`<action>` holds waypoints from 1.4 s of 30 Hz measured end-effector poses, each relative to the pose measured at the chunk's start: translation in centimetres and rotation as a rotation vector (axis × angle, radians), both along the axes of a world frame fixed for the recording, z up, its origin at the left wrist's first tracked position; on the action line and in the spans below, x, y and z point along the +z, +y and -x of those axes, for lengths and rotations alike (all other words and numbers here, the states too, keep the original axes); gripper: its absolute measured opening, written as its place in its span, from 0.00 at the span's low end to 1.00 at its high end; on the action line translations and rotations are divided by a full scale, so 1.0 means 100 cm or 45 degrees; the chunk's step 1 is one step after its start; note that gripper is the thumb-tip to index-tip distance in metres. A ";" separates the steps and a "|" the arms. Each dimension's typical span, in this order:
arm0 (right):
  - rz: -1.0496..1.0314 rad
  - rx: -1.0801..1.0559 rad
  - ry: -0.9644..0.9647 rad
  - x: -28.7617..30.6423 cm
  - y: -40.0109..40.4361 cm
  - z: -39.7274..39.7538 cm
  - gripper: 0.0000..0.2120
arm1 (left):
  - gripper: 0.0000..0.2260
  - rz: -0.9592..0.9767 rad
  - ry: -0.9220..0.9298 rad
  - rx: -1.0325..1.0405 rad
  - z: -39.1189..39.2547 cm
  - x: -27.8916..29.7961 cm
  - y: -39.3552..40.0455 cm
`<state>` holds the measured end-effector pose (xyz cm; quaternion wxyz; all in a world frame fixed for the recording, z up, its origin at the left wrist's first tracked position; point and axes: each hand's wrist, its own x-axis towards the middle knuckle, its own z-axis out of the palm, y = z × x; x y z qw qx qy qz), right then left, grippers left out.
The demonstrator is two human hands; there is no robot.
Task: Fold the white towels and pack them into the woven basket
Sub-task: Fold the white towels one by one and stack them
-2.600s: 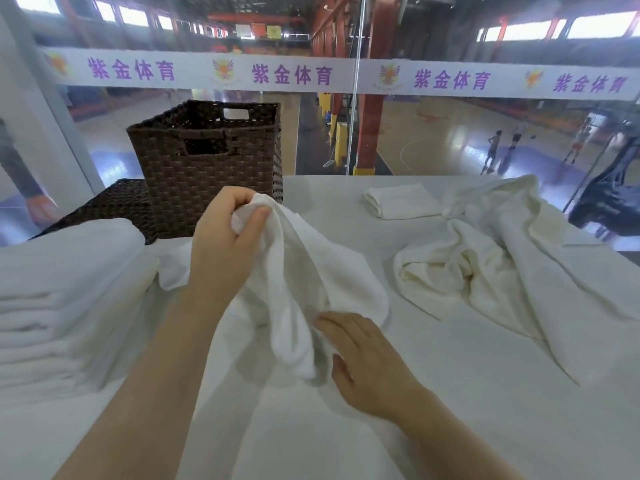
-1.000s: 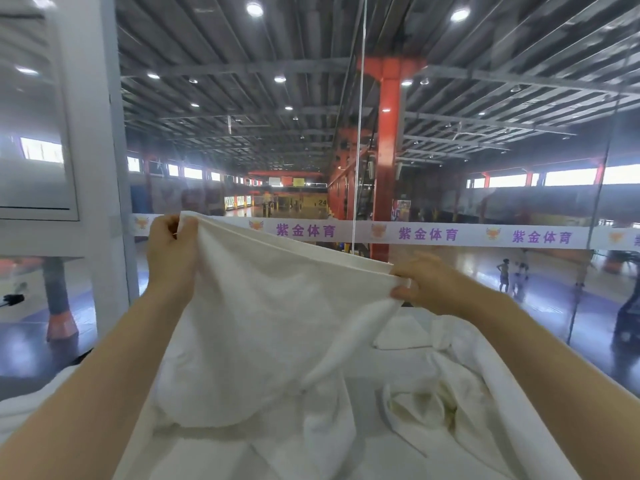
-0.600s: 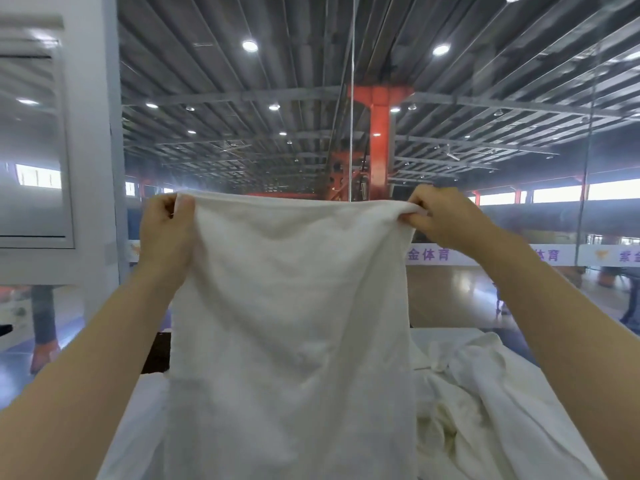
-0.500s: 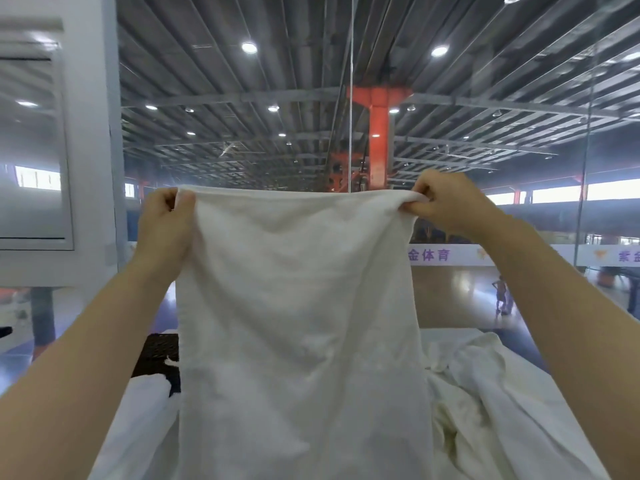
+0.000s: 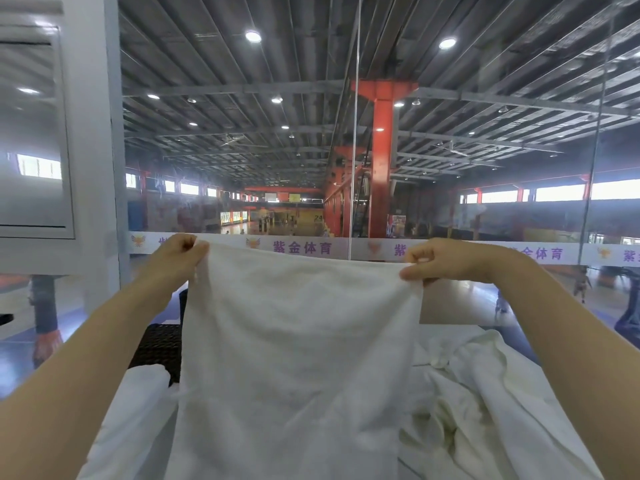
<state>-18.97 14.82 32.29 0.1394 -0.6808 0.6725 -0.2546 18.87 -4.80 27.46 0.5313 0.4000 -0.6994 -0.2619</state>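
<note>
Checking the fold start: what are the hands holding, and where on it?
One white towel, hanging spread: left hand and right hand each pinch a top corner.

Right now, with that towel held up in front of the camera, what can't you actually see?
- Woven basket: head view, only a dark corner shows; the held towel hides the rest.
- Folded pile: mostly behind the left hand's arm.
- Towel's bottom edge: cut off by the frame.
- Right hand: fingertips buried in cloth.
- Crumpled towels: number unclear.
</note>
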 end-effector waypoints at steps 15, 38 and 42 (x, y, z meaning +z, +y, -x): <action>-0.282 0.013 0.125 -0.014 -0.033 0.007 0.16 | 0.09 -0.120 -0.078 0.096 -0.003 -0.022 -0.037; 1.051 -0.275 -0.499 0.018 -0.097 -0.009 0.08 | 0.01 0.183 0.582 0.042 0.012 0.025 -0.070; 0.770 -0.075 -0.521 0.017 -0.070 0.011 0.10 | 0.04 0.207 0.344 0.017 -0.004 0.015 -0.054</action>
